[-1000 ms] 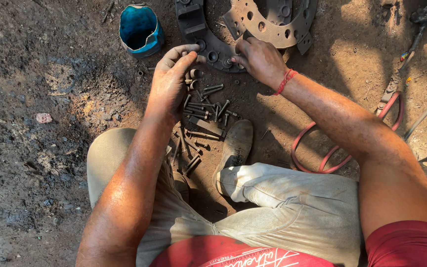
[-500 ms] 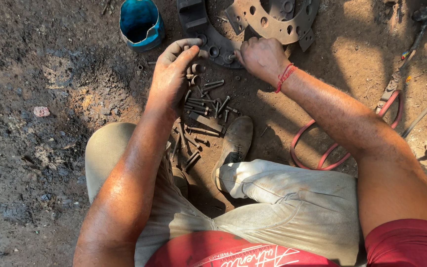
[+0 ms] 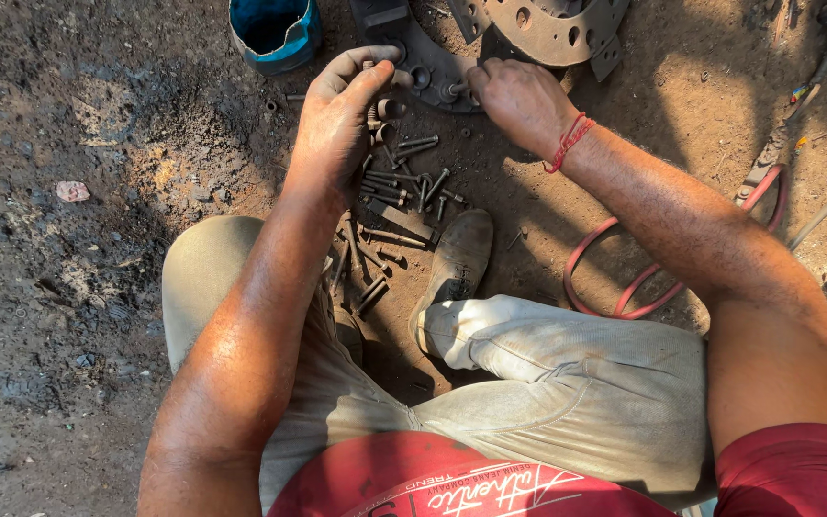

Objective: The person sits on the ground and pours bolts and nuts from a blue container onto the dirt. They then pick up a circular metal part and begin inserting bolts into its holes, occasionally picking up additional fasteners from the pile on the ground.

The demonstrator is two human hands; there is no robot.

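My left hand reaches palm-down over the far end of a pile of dirty bolts on the dirt. Its fingers curl near a small bolt by the thumb, and the grip is hidden. My right hand, with a red thread on the wrist, rests on a dark curved metal part. Its fingertips pinch a bolt set in that part. Just behind lies a rusty round plate with holes.
A blue container stands at the far left of the parts. My shoe and bent legs sit just below the bolts. A red hose loop and other tools lie on the ground at the right.
My left hand has crept a little farther over the bolts toward the dark part. My right hand stays on the same spot with small finger movement.
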